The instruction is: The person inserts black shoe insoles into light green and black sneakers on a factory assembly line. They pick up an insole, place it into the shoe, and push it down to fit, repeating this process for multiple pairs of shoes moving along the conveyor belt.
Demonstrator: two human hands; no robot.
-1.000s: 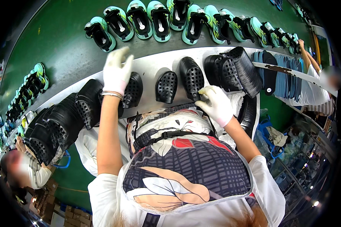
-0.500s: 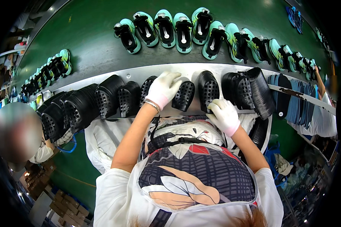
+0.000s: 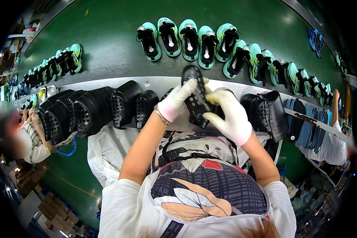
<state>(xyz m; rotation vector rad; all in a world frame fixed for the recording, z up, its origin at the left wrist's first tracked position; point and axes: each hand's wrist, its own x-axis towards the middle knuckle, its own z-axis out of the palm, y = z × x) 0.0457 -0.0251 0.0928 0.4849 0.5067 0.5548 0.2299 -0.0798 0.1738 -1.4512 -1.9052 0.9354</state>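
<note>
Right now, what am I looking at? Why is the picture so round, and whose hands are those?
The picture comes from a small camera worn on a person's head, looking down. Its wide lens bends straight lines, so everything looks round. The two arms coming up from the bottom belong to that person. Both hands wear white gloves. The left hand and the right hand together hold one black shoe sole full of little holes. More black soles stand in a row on the grey ledge in front. Behind it runs a green belt carrying teal and black shoes. Other people work at the far left and right.
</note>
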